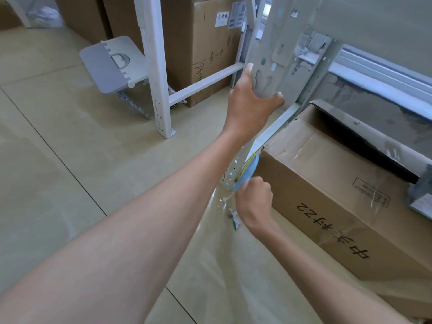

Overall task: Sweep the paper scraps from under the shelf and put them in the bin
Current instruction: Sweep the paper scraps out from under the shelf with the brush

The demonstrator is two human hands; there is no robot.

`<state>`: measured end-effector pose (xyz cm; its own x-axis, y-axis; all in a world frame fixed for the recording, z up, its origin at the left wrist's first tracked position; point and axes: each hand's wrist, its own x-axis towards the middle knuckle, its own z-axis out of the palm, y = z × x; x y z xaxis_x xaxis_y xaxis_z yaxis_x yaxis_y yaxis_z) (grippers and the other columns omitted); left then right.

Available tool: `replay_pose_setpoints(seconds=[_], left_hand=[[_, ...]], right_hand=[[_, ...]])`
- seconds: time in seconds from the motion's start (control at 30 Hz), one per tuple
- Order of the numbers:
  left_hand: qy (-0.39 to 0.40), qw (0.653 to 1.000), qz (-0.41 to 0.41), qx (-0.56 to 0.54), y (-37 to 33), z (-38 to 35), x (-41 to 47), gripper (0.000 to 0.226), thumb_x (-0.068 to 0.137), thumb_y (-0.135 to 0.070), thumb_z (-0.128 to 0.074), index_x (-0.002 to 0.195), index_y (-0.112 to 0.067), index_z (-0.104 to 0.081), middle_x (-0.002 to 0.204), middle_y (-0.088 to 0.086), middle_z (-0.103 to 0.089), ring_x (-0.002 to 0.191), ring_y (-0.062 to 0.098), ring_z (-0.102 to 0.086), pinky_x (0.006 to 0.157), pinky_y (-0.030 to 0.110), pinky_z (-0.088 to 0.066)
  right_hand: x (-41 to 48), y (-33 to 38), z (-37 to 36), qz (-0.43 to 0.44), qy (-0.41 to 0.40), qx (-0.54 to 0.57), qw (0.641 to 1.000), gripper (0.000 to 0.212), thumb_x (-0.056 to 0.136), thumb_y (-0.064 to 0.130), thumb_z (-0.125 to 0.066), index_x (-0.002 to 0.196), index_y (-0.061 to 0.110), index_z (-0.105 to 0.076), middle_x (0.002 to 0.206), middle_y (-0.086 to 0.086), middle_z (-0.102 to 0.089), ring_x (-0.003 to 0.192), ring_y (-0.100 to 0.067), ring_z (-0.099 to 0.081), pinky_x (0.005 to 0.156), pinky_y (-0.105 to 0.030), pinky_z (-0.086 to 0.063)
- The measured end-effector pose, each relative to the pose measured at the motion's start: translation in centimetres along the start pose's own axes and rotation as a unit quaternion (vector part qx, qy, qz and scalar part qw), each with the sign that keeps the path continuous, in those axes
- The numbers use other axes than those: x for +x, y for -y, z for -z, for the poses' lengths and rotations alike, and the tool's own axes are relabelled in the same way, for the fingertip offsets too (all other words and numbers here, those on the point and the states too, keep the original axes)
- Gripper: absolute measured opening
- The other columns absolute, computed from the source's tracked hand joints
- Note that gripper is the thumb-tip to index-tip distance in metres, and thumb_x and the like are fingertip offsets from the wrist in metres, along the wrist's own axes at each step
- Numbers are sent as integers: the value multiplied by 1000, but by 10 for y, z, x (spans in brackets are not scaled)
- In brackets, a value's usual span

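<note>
Where the tiled floor (93,160) is meeting the shelf foot (228,181), paper scraps (234,218) are lying just beside the right hand (253,202), whose fingers (258,183) are clasping a blue brush (249,168) near a cardboard box (327,183). Higher up, the left hand (252,101) is gripping the grey shelf upright (268,54). Farther back, a folded grey stool (109,66) is lying by a white post (161,90), cartons (210,43) standing behind.

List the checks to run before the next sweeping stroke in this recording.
1. Right hand grips the blue brush: ok.
2. Left hand braced on the shelf upright: ok.
3. Paper scraps out on the open floor beside the right hand: ok.
4. No more scraps under the shelf: cannot tell, the cardboard box blocks the view.
5. Bin within reach: cannot tell, none in view.
</note>
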<state>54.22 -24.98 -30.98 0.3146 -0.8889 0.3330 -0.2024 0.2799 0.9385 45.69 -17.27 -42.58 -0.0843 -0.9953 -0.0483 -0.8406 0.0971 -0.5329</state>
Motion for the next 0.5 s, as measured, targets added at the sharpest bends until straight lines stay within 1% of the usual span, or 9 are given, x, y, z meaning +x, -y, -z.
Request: replay_pose_setpoints(seconds=[0.07,0.1,0.17,0.23,0.33,0.37,0.43,0.5], left_hand=[[4,1000,-5,5,1,0,1,36,75,-13,-77,103,-12,-54,83,-12,-62,74,-2,-62,68,24,-58],[7,1000,-6,5,2,0,1,37,75,-13,-77,104,-13,-53,83,-13,-61,73,-5,-62,67,22,-58],[9,1000,-6,-3,2,0,2,38,76,-8,-77,105,-10,-53,82,-13,-60,69,-10,-60,61,13,-52],[7,1000,-9,-10,3,0,2,38,76,-4,-76,106,-7,-53,83,-11,-60,68,-13,-60,60,10,-49],[-5,1000,-13,-13,4,-2,1,46,75,-6,-76,115,-3,-53,88,-10,-64,74,-11,-63,67,13,-53],[-9,1000,-13,-9,3,-3,0,49,75,-8,-77,117,-3,-53,89,-10,-65,76,-10,-63,70,15,-55],[-12,1000,-18,2,4,-4,0,46,75,-10,-76,115,-5,-54,89,-13,-65,77,-10,-63,72,16,-55],[-10,1000,-21,4,3,-4,-1,43,75,-9,-76,112,-7,-55,88,-13,-66,78,-9,-64,73,17,-55]], right_hand=[[12,-1,-10,-8,3,1,1000,33,87,-2,-34,56,8,-31,61,-9,-40,63,-32,-38,53,-32,-26],[19,-2,-16,-10,0,2,1000,34,88,-3,-33,56,8,-30,62,-9,-40,63,-31,-37,51,-33,-25],[29,-8,-27,-12,-3,12,1000,36,91,-3,-33,56,9,-32,63,-10,-43,62,-30,-40,48,-33,-26],[34,-13,-36,-22,-5,26,999,37,95,1,-33,59,9,-37,68,-12,-49,64,-30,-45,53,-34,-31],[35,-17,-42,-48,-12,55,997,40,97,8,-37,57,11,-36,68,-11,-51,64,-31,-47,57,-33,-33],[35,-17,-42,-56,-12,65,996,39,97,9,-38,58,10,-39,69,-12,-53,66,-32,-49,57,-33,-34],[33,-17,-39,-68,-10,81,994,34,97,10,-41,63,8,-45,73,-13,-56,68,-32,-53,59,-32,-36],[31,-17,-35,-73,2,86,994,30,95,10,-42,65,8,-44,76,-13,-55,70,-32,-51,60,-32,-37]])
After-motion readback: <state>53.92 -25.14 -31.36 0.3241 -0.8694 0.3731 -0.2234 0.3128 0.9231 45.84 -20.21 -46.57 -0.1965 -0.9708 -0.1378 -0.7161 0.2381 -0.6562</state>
